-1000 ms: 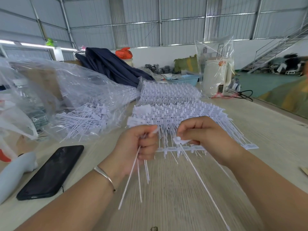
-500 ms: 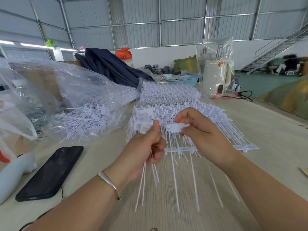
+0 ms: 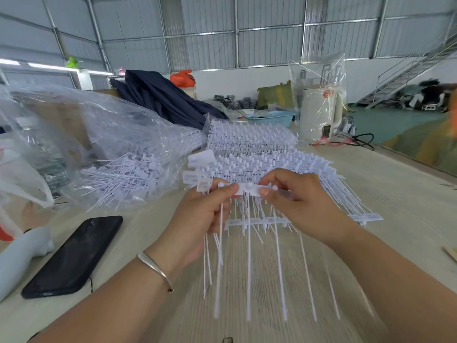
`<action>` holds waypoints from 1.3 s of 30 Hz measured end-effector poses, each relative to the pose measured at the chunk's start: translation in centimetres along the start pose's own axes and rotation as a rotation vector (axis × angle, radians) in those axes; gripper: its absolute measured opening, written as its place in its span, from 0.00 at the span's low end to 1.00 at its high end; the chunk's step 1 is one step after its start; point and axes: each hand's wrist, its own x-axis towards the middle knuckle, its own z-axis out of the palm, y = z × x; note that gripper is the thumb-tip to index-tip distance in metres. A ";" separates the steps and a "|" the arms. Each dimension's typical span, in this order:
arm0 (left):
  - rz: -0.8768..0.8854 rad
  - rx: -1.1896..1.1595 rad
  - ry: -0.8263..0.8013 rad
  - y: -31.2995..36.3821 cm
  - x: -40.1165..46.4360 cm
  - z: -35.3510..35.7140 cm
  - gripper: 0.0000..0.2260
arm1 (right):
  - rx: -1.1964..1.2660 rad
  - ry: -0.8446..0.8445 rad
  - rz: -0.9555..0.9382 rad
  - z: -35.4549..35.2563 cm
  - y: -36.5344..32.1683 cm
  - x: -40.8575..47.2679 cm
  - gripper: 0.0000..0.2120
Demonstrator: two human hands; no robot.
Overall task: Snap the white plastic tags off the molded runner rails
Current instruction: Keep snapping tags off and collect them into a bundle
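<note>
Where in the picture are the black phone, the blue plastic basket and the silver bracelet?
black phone (image 3: 74,256): head view, middle of its dark screen.
blue plastic basket (image 3: 272,118): head view, front wall below the rim.
silver bracelet (image 3: 153,267): head view, the band where it crosses the left wrist.
</note>
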 end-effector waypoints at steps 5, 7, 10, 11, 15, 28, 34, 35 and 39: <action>0.077 0.232 0.070 -0.2 0.1 -0.1 0.13 | -0.054 0.012 0.030 -0.3 0.0 0.1 0.06; 0.167 0.377 0.102 -0.4 -0.1 0.0 0.12 | -0.106 0.056 0.005 -0.1 -0.2 0.0 0.08; 0.325 0.509 0.211 -0.6 -0.3 0.4 0.15 | -0.199 0.136 -0.031 0.2 -0.5 -0.1 0.09; 0.359 0.521 0.241 -0.6 -0.4 0.6 0.15 | -0.217 0.163 -0.040 0.3 -0.7 -0.2 0.08; 0.432 0.549 0.252 -0.7 -0.7 1.3 0.17 | -0.274 0.264 -0.109 1.5 -2.0 -0.5 0.07; -0.033 -0.329 -0.124 0.4 -0.3 0.8 0.10 | 0.521 0.022 0.109 0.7 -1.7 -0.3 0.09; -0.076 -0.226 -0.212 0.5 -0.3 0.6 0.13 | 0.485 -0.021 0.071 0.4 -1.3 -0.1 0.07; -0.068 -0.201 -0.192 0.5 -0.3 0.6 0.13 | 0.477 -0.015 0.077 0.3 -1.2 -0.1 0.07; -0.022 -0.143 -0.114 0.3 -0.5 0.8 0.11 | 0.429 0.004 0.092 0.0 -0.9 -0.1 0.08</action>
